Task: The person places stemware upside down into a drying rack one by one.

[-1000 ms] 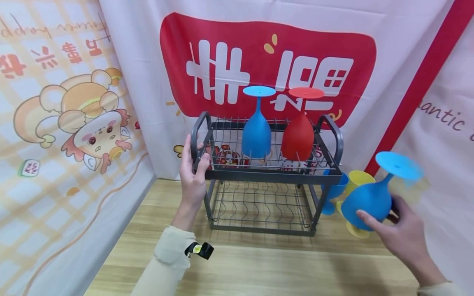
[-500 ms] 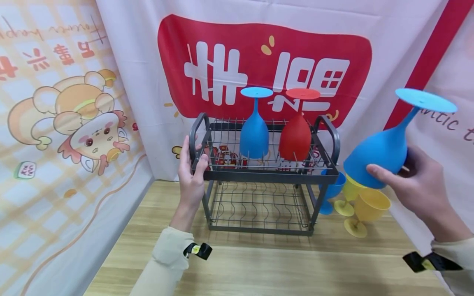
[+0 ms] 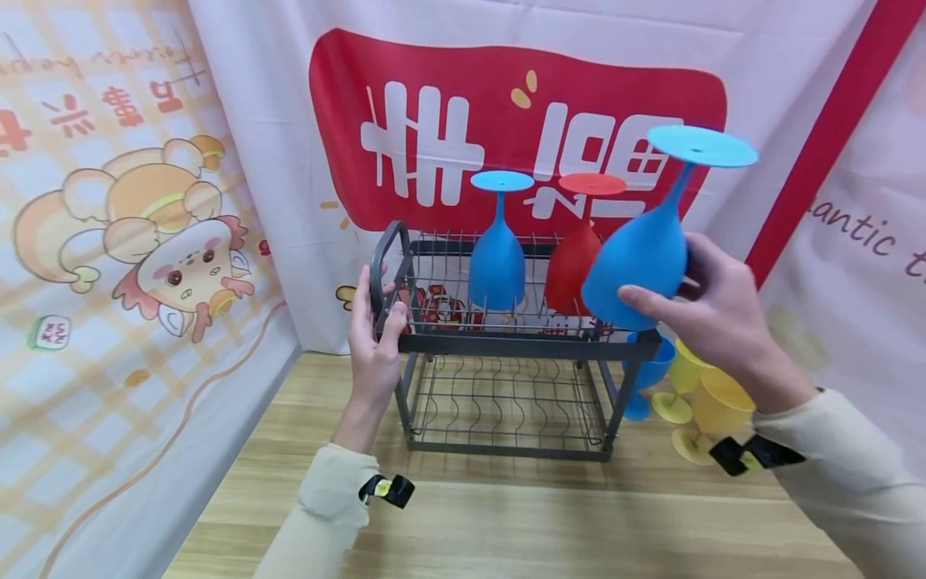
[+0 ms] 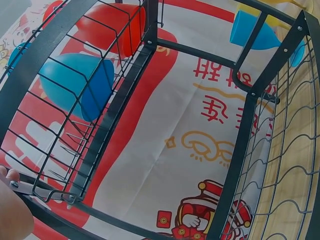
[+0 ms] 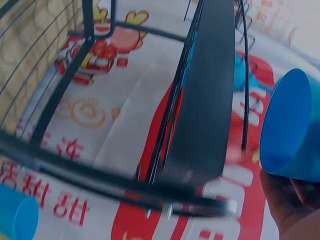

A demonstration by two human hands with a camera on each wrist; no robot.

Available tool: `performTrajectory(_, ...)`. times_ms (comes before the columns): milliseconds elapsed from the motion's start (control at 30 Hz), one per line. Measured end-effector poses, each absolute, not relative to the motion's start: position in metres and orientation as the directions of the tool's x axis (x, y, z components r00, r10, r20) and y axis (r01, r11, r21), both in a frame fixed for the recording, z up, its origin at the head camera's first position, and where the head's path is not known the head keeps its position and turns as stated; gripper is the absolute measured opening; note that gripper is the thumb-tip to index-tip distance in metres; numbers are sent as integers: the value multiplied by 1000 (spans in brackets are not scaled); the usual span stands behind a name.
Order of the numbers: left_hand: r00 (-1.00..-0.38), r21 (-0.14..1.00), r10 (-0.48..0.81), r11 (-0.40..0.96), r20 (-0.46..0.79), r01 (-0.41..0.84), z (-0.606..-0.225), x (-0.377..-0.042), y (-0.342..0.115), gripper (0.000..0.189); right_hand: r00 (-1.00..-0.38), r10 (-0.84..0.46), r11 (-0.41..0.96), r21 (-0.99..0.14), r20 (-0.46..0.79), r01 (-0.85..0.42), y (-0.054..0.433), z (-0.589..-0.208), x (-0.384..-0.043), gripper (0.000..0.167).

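Observation:
My right hand (image 3: 723,314) holds a blue plastic goblet (image 3: 640,261) by its bowl, base up and slightly tilted. In the head view it overlaps the right end of the upper tier. The right wrist view shows the mouth of this goblet (image 5: 287,127) beside the rack's dark end. With thumb in front and fingers behind, my left hand (image 3: 374,342) grips the left end of the black two-tier dish rack (image 3: 521,346). Upside down on the upper tier stand another blue goblet (image 3: 497,269) and a red goblet (image 3: 567,277), partly hidden by the held one.
On the wooden table (image 3: 506,515), right of the rack, stand an upright blue goblet (image 3: 654,368), a yellow goblet (image 3: 686,374) and an orange-yellow goblet (image 3: 719,402). The lower wire tier (image 3: 506,402) has wavy wires. Printed cloth (image 3: 289,161) hangs close behind the rack.
My right hand has raised the blue goblet from beside the standing goblets, then moved it left to the rack's right end. My left hand stays on the rack.

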State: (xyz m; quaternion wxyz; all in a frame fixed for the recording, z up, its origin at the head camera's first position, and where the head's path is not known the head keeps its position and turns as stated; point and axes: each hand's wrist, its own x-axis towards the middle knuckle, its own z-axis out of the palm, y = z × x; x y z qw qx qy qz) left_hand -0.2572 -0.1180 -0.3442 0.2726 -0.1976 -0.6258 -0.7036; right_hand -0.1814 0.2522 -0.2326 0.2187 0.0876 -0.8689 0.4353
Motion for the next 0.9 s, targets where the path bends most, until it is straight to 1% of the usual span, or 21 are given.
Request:
performTrajectory(233,-772,771,-137,-71,621,633,-345,-257,-118,69,-891,-38,543,-739,452,-398,209,-230,-199,83)
performTrajectory(433,-781,783,-139,-56,609,620,-343,-256,-118,68,-892,-86,530,-738,443,-418,178,-227,-211,86)
performTrajectory(633,-781,784,-143,-44,608,619,-342,-257,-115,68,-885,-122,476,-756,450,-450,142,-226,-222,82)
performTrajectory(900,-778,781,-140,-46,613,623,-343,-256,-116,67,-900,-121,457,-781,419,-425,102,-227,-232,86)
